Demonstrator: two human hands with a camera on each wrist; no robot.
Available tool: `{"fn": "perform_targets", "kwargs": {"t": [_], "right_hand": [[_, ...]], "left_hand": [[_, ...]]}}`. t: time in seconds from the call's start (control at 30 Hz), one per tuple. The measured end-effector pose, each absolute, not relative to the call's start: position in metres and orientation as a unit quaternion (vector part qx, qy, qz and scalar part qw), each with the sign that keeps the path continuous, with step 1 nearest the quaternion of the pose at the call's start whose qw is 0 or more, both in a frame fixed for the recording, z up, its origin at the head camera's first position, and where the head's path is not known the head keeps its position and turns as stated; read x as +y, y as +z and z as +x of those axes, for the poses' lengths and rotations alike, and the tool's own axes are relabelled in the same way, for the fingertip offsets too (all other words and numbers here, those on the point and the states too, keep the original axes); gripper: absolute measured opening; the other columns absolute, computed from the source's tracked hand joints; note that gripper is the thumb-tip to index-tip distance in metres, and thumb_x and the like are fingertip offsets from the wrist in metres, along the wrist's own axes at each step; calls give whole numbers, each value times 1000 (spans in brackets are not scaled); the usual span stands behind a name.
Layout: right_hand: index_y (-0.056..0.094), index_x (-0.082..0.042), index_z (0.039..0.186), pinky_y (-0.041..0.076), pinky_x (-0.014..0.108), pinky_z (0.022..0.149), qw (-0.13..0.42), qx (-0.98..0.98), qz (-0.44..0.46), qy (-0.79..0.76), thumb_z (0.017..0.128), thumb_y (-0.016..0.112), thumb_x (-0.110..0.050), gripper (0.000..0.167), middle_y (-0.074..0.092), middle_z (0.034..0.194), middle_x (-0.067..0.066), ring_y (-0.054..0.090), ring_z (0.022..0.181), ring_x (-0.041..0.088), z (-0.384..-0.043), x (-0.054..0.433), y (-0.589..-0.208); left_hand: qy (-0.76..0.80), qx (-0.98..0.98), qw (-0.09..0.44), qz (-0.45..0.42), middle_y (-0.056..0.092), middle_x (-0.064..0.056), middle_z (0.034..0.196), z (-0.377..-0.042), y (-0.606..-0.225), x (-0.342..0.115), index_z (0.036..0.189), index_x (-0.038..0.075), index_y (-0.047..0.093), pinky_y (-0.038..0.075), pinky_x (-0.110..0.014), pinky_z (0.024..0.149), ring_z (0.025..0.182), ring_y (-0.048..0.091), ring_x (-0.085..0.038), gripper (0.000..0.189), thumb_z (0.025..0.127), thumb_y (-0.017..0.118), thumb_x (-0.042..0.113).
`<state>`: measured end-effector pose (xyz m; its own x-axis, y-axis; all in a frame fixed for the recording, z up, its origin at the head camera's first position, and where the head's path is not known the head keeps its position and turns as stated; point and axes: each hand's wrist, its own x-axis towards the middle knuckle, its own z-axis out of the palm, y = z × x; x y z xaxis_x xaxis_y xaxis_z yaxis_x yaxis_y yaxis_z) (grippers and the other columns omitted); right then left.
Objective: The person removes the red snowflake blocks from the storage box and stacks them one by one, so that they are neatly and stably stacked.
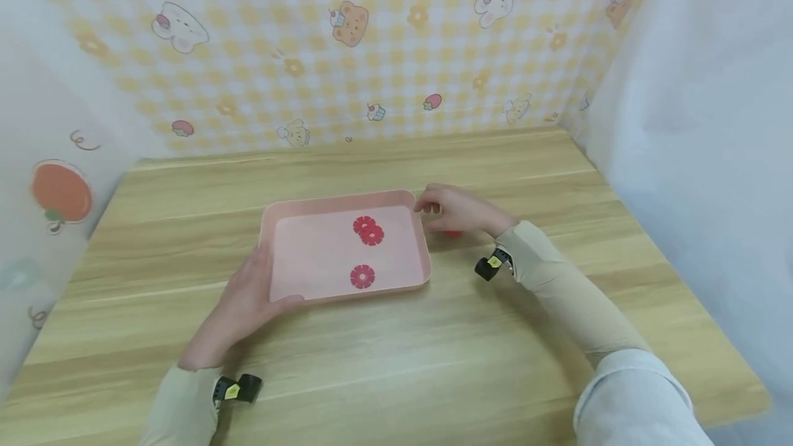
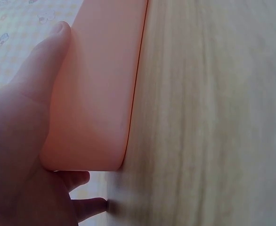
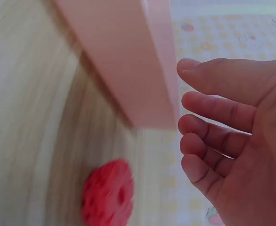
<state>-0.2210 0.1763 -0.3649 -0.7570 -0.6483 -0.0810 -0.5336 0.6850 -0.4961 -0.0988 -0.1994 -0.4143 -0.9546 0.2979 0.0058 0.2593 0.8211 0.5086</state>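
Note:
A shallow pink tray (image 1: 322,250) lies on the wooden table. My left hand (image 1: 244,298) holds its near left corner, the thumb along the front wall and the fingers on the left side. Inside the tray are red notched discs: two overlapping discs (image 1: 372,233) towards the back right, and a single disc (image 1: 362,277) near the front rim. Beside the right rim hovers my right hand (image 1: 461,210), fingers loosely bent around nothing. Below that hand, on the table outside the tray, sits another red piece (image 3: 109,194), partly hidden in the head view.
A yellow checked, cartoon-printed backdrop (image 1: 384,40) rises along the table's far edge. Pale sheets hang at the left and right sides. The wooden table (image 1: 396,363) extends in front of the tray, and both wrists wear black camera straps.

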Motion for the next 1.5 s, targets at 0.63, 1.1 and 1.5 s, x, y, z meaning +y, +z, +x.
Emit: {"fn": "perform_targets", "kwargs": {"t": [0.63,1.1,1.5], "right_hand": [[66,-5,113,47,28,81,175,896,-362,-190,87,68,-17,28,61,99,4,52,91,19,-234,88,-339],[63,-15,101,48,28,80,236,907,-283,-203,82,76,-23,25,61,92,1,56,90,18,-237,72,-368],[59,-16,102,48,25,80,234,912,-318,-113,78,79,-25,33,59,93,-1,55,90,16,-238,61,-377]], "left_hand": [[258,954,39,145,10,-34,154,-101,-415,-203,149,-6,-7,20,-64,110,139,16,-51,121,78,74,50],[264,953,19,151,15,-33,153,-99,-416,-203,151,-3,-6,23,-64,109,138,21,-50,122,77,75,50],[261,954,25,145,13,-34,153,-99,-414,-204,149,-9,-3,22,-65,108,138,20,-52,120,77,75,48]]}}
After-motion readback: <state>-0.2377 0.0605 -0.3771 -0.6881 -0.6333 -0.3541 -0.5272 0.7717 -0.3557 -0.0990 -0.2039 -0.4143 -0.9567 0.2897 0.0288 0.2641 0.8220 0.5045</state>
